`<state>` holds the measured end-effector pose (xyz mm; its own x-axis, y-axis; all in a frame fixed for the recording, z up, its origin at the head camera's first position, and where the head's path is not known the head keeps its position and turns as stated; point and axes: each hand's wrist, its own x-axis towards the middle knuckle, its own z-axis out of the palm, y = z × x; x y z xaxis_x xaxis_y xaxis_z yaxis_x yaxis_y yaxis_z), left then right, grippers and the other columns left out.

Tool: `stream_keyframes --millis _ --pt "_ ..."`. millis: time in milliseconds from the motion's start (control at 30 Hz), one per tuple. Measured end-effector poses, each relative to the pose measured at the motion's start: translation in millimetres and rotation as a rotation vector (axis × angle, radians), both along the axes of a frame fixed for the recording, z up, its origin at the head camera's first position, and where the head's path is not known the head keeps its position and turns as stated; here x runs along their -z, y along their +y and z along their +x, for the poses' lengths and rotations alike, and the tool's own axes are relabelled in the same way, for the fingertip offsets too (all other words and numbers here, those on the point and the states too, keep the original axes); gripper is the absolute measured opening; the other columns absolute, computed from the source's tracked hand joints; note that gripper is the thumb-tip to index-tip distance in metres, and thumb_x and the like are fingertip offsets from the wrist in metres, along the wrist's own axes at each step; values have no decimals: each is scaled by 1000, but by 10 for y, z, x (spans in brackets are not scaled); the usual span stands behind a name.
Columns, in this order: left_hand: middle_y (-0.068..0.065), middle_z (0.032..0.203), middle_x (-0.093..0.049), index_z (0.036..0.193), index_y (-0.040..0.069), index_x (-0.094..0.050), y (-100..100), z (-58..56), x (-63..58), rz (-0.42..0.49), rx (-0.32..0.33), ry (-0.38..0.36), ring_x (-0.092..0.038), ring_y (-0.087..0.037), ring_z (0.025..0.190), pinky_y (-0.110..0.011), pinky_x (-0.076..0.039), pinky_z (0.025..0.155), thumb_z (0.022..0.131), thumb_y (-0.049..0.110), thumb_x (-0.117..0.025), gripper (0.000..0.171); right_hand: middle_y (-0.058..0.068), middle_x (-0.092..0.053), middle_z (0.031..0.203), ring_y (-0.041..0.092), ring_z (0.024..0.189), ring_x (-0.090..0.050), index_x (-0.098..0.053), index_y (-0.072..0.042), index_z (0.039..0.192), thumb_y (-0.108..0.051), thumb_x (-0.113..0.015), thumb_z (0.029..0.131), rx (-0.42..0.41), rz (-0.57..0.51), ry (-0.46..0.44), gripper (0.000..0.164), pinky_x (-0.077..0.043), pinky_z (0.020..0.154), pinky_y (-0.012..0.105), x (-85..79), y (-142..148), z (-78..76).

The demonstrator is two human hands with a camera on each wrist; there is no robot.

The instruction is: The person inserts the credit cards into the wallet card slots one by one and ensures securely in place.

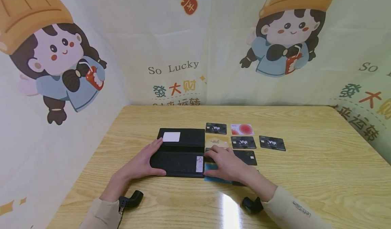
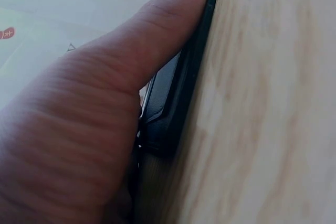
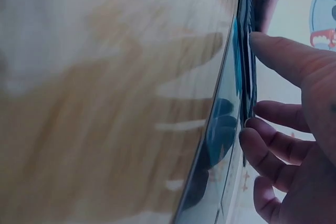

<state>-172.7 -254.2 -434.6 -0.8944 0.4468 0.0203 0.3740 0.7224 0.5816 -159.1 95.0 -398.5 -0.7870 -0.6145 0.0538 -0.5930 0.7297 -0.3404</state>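
Observation:
A black wallet [image 1: 180, 161] lies spread flat on the table, with a white rectangle [image 1: 171, 137] on its far half and a flower-patterned strip [image 1: 199, 163] near its right end. My left hand [image 1: 138, 162] rests at the wallet's left end, fingers extended and thumb along the near edge. My right hand [image 1: 227, 162] touches the wallet's right edge with thumb and fingertips, its fingers loosely bent. Beneath that hand, a blue card [image 1: 215, 179], a gold card [image 1: 217, 141] and a black VIP card [image 1: 249, 157] are partly covered.
Beyond the right hand lie a black Vip card [image 1: 216, 128], a pink-and-red card [image 1: 242, 129] and two more black Vip cards. A dark card [image 1: 239, 183] shows partly under the right wrist. A printed cloth [image 1: 171, 35] hangs behind the wooden table [image 1: 305, 174].

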Motion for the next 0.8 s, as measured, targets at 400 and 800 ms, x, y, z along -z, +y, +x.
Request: stream_keyframes --millis 400,800 --pt "-10 167 -19 162 8 -23 2 -14 -6 3 4 -3 -15 -41 150 -62 -16 117 74 60 -83 118 7 -61 126 25 113 -58 -65 -9 129 -44 -79 87 44 -39 -6 57 -42 100 53 -33 475 142" --pt "-12 167 -19 161 7 -23 -4 -36 24 -6 6 0 -15 -40 151 -61 -16 117 74 61 -83 118 4 -61 118 25 103 -59 -68 -11 119 -43 -84 83 84 -49 37 51 -51 92 51 -44 930 299"
